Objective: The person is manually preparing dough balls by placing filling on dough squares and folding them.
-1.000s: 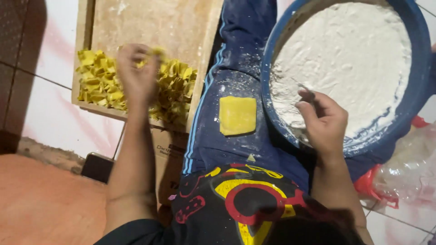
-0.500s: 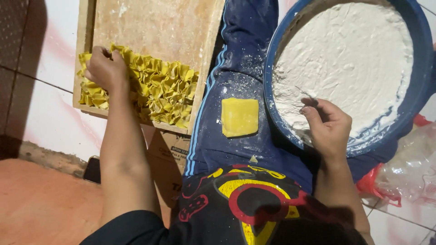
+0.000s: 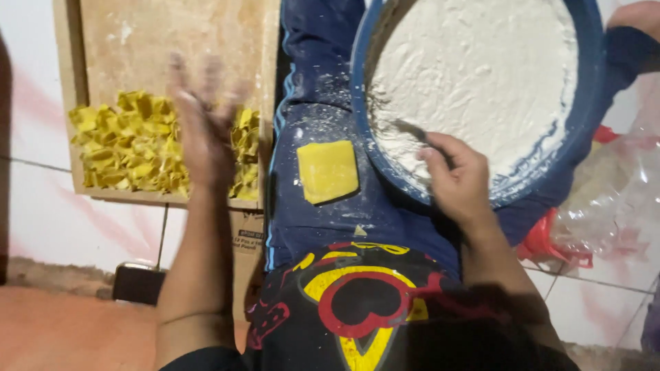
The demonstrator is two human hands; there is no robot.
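My left hand (image 3: 204, 127) hovers blurred over a pile of folded yellow dough pieces (image 3: 130, 144) on a wooden board (image 3: 179, 34); its fingers are spread and nothing is in it. My right hand (image 3: 457, 175) rests on the near rim of a big blue basin (image 3: 591, 103) of white flour (image 3: 481, 69), fingers closed on a thin dark utensil (image 3: 412, 130) whose tip lies in the flour. A flat yellow dough square (image 3: 328, 170) lies on my floured blue trouser leg (image 3: 316, 89), between the two hands.
The board sits on white floor tiles (image 3: 34, 103) at my left. A cardboard box (image 3: 244, 237) and a dark object (image 3: 137, 282) lie below the board. Clear plastic bags (image 3: 619, 199) and something red (image 3: 550, 240) sit at the right.
My left hand has swept from the pile's left end toward its right side, now blurred and lifted with fingers spread. The right hand has stayed at the basin rim.
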